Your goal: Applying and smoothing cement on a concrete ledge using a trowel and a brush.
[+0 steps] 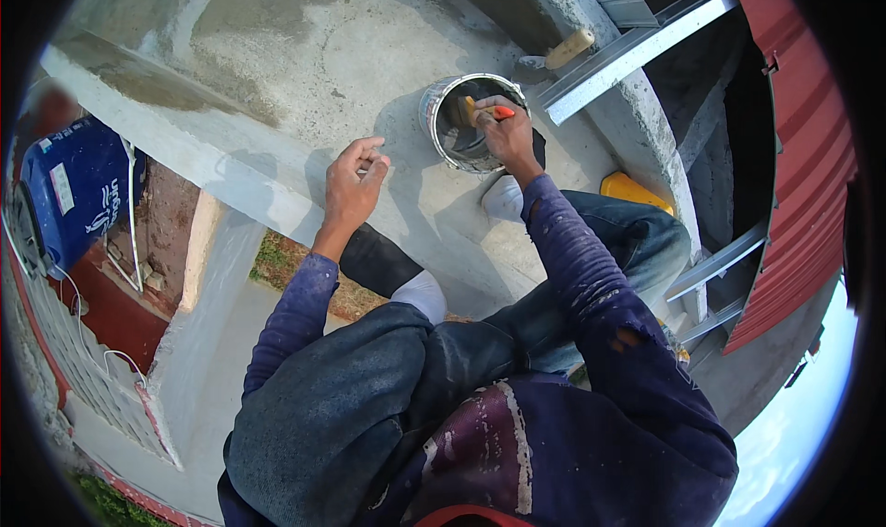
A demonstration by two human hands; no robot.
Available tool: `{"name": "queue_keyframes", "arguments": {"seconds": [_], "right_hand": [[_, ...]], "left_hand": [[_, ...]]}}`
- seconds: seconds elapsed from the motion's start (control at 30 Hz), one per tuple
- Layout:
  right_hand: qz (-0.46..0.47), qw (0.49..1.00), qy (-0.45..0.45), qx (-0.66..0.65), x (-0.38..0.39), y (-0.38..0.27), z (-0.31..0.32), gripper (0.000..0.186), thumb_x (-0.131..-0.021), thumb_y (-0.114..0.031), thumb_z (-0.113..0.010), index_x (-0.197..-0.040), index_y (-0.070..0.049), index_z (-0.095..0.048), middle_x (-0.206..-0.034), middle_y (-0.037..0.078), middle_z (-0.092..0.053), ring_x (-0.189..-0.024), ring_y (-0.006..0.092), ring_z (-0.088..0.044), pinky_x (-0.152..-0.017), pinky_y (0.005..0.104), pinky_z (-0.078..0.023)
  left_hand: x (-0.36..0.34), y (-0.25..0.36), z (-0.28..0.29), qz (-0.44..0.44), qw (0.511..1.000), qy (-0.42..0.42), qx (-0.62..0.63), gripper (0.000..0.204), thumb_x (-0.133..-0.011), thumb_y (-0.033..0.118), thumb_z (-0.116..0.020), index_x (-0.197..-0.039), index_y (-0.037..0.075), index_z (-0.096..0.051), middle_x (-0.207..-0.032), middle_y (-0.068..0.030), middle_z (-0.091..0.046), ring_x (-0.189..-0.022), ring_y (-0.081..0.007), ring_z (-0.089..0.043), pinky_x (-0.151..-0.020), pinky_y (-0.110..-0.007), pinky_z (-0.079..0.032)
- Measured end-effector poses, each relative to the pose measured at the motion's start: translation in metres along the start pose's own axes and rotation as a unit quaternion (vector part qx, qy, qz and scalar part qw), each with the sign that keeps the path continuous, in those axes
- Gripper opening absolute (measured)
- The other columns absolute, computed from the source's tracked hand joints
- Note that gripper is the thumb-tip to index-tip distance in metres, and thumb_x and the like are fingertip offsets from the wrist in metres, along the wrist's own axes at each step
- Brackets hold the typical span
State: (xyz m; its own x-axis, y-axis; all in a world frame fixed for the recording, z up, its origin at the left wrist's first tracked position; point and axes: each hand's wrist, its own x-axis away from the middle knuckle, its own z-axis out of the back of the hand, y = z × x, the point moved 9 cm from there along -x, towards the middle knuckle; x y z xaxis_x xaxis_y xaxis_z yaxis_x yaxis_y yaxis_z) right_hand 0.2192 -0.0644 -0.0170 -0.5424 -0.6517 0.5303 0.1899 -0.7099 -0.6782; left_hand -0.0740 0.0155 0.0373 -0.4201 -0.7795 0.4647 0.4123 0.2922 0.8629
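Pinching one brush [472, 110], other hand free

So, far left of the brush grip there's one blue container [78, 195], well apart from everything else here. Next over, still left of the grip, one left hand [355, 178]: fingers loosely bent and a bit spread, nothing in them that I can see, maybe just out there for balance. Then one bucket [428, 113] right under the grip, presumably so there's no stretching. That single brush sits in its mouth, head pointing left; can't tell how deep the bristles go. One right hand [509, 137] pinches the handle from the right, likely for easy steering of the head. Up and right of the grip: one wooden-handled tool [569, 49], probably left there to be handy. Lower and further right, one yellow thing [637, 191], partly hidden by a knee [660, 241], so no clue what it is.
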Motion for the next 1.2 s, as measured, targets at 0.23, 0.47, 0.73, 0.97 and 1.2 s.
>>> {"name": "queue_keyframes", "arguments": {"seconds": [0.23,0.47,0.73,0.97,1.2], "right_hand": [[-0.077,0.997,0.029,0.008,-0.008,0.044,-0.030,0.014,-0.090,-0.012,-0.075,-0.104,-0.008,-0.076,-0.096,0.003,-0.075,-0.092,0.0126,-0.070,-0.085,0.0309,-0.055],[-0.035,0.996,0.086,0.017,0.020,0.011,0.005,0.019,-0.086,-0.019,-0.077,-0.103,-0.011,-0.077,-0.088,0.011,-0.075,-0.083,0.0206,-0.072,-0.081,0.0327,-0.054],[-0.133,0.835,0.082,-0.528,0.134,-0.022,0.063,0.021,-0.101,-0.011,-0.063,-0.119,0.000,-0.061,-0.119,0.014,-0.065,-0.112,0.0290,-0.067,-0.104,0.0388,-0.056],[-0.128,0.676,-0.052,-0.724,0.121,-0.045,0.034,0.028,-0.103,-0.015,-0.061,-0.128,-0.003,-0.056,-0.130,0.016,-0.061,-0.124,0.0302,-0.061,-0.113,0.0426,-0.050],[-0.070,0.798,-0.128,-0.585,0.089,-0.115,-0.006,0.042,-0.103,-0.018,-0.060,-0.137,0.006,-0.053,-0.132,0.021,-0.062,-0.120,0.0309,-0.065,-0.105,0.0415,-0.055]], "left_hand": [[-0.014,-0.013,-0.014,0.028,0.998,-0.013,0.058,0.038,-0.092,0.010,-0.069,-0.128,0.000,-0.064,-0.096,-0.0106,-0.071,-0.084,-0.0183,-0.071,-0.073,-0.033,-0.056],[-0.035,-0.002,-0.069,0.039,0.996,-0.041,-0.063,0.028,-0.094,0.013,-0.070,-0.117,-0.001,-0.065,-0.085,-0.0063,-0.067,-0.069,-0.0123,-0.066,-0.060,-0.027,-0.054],[0.036,0.023,-0.115,0.199,0.934,-0.222,0.196,0.033,-0.098,0.023,-0.071,-0.119,-0.003,-0.067,-0.093,-0.0061,-0.068,-0.077,-0.0126,-0.067,-0.066,-0.026,-0.056],[0.018,0.073,-0.132,0.078,0.942,-0.231,0.230,0.055,-0.097,0.037,-0.072,-0.134,-0.003,-0.063,-0.109,-0.0073,-0.067,-0.093,-0.0134,-0.067,-0.076,-0.028,-0.056],[-0.007,0.072,0.039,-0.132,0.978,0.148,-0.073,0.030,-0.094,0.020,-0.072,-0.117,0.002,-0.069,-0.108,-0.0116,-0.069,-0.095,-0.0244,-0.067,-0.080,-0.036,-0.055]]}}
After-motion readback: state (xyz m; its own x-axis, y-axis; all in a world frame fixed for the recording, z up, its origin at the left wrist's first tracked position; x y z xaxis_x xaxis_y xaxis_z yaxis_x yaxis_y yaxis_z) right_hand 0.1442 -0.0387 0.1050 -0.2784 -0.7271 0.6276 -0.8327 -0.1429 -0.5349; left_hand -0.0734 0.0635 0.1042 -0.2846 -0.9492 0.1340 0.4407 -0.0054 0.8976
